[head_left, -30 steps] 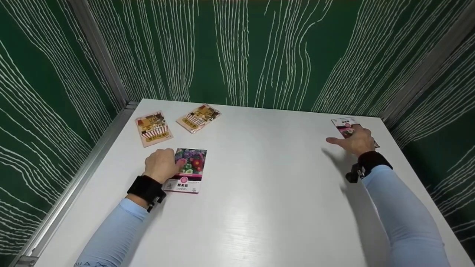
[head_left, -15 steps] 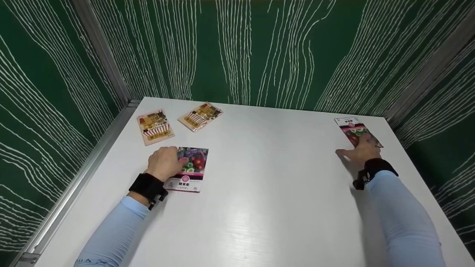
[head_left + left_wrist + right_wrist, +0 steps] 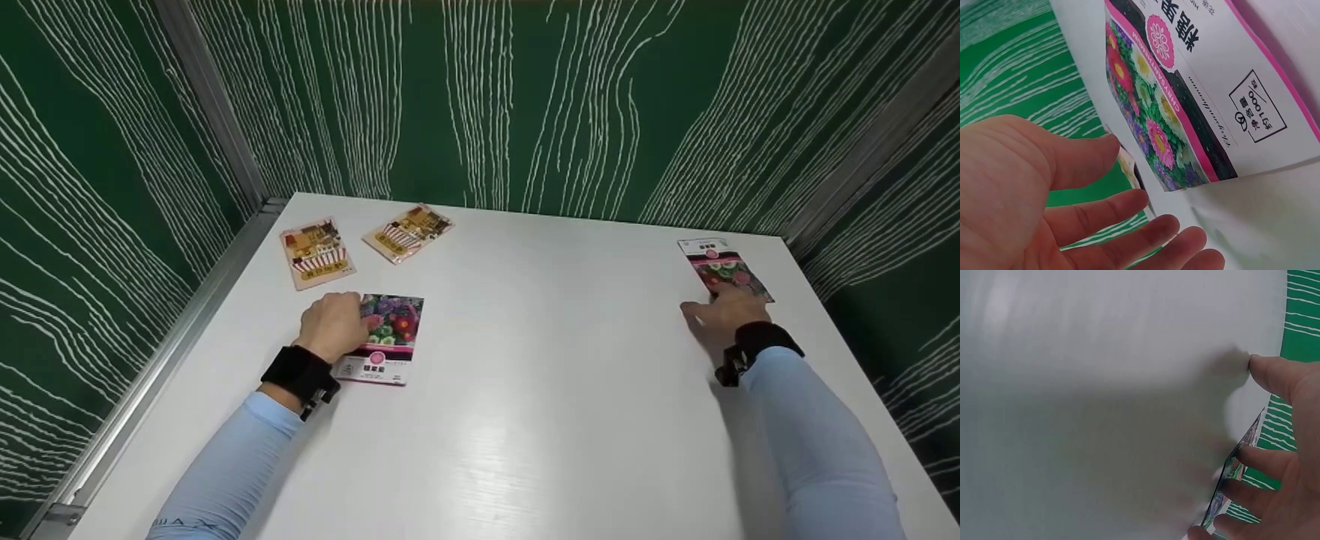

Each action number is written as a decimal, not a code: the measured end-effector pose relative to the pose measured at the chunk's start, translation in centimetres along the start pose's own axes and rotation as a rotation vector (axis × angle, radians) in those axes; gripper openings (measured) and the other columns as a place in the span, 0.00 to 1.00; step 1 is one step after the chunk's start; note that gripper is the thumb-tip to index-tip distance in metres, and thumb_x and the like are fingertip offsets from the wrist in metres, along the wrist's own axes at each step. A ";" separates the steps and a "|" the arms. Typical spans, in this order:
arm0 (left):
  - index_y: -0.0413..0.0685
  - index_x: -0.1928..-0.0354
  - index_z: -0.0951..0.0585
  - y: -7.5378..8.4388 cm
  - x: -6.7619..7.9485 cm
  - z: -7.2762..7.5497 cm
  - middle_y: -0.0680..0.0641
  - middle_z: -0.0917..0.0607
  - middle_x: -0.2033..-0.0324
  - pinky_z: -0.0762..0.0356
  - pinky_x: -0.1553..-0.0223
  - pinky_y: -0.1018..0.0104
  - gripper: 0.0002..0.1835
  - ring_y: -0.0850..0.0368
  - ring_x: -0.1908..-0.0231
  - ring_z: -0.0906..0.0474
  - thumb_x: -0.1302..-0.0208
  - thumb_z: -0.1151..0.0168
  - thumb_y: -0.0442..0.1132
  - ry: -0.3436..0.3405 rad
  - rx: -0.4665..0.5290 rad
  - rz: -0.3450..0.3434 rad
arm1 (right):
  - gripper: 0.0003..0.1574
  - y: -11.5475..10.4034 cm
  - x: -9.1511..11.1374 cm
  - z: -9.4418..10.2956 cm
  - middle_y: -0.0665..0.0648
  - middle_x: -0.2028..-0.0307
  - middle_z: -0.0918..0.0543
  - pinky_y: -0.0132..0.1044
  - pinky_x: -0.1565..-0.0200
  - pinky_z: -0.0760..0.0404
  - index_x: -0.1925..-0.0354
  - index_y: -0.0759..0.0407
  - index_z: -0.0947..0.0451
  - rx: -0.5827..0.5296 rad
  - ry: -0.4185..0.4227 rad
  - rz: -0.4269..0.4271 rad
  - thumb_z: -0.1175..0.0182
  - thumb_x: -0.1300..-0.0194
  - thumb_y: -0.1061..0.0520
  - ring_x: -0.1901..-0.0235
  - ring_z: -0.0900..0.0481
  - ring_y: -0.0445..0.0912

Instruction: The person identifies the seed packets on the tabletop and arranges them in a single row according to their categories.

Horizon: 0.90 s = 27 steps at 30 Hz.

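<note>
A chrysanthemum seed packet (image 3: 390,330) lies flat at the left of the white table, flowers printed on its far half. My left hand (image 3: 331,326) is at its left edge. In the left wrist view the thumb (image 3: 1086,160) and fingers (image 3: 1112,216) are spread apart, with the packet beyond them and nothing pinched. At the far right lies a second flower seed packet (image 3: 716,262). My right hand (image 3: 731,309) touches its near end; the right wrist view shows fingertips on the packet (image 3: 1235,467) and the thumb (image 3: 1272,374) held away.
Two yellow packets with red-striped prints, a left one (image 3: 318,255) and a right one (image 3: 409,232), lie at the back left of the table (image 3: 540,337). A green wall (image 3: 420,112) with white lines rises behind and at both sides, with metal posts at the corners.
My right hand has drawn back from over the right packet to its near end, uncovering more of its print. My left hand stays by its packet. The view has shifted slightly.
</note>
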<state>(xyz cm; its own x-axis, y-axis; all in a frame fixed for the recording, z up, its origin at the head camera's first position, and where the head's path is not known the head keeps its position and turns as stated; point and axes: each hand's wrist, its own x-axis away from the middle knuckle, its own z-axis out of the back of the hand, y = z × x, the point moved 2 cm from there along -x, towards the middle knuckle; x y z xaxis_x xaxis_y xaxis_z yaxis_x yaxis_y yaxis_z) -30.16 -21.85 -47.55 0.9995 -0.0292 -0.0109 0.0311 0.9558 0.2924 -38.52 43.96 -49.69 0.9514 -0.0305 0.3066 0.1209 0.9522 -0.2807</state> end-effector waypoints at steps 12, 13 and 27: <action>0.30 0.43 0.13 0.5 -0.5 0.1 0.28 0.08 0.50 0.12 0.48 0.33 0.18 0.32 0.53 0.09 0.29 0.35 0.35 -0.027 -0.005 0.019 | 0.30 -0.7 0.6 -0.3 0.64 0.73 0.13 0.65 0.57 0.21 0.71 0.60 0.19 0.086 0.301 -0.012 0.32 0.28 0.36 0.67 0.18 0.62; 0.31 0.43 0.13 0.5 -0.6 0.1 0.28 0.08 0.50 0.12 0.48 0.33 0.18 0.32 0.53 0.09 0.29 0.35 0.35 -0.029 -0.010 0.020 | 0.30 -0.8 0.6 -0.2 0.64 0.74 0.13 0.65 0.57 0.22 0.74 0.59 0.20 0.095 0.310 -0.014 0.32 0.29 0.37 0.68 0.18 0.61; 0.29 0.41 0.15 0.1 -0.1 -0.2 0.27 0.10 0.51 0.12 0.48 0.32 0.20 0.31 0.51 0.10 0.28 0.36 0.36 -0.018 -0.019 0.019 | 0.42 0.5 0.7 0.6 0.79 0.57 0.11 0.55 0.67 0.17 0.50 0.78 0.19 0.022 0.370 -0.103 0.33 0.27 0.36 0.65 0.15 0.65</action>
<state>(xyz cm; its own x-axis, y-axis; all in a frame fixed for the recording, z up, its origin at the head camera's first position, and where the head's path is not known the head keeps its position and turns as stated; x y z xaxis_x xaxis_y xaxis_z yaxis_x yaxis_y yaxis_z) -30.23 -21.65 -47.70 0.9998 -0.0160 0.0117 0.0122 0.9615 0.2746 -37.97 44.57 -49.07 0.9729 -0.2305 -0.0181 0.2192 0.9444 -0.2451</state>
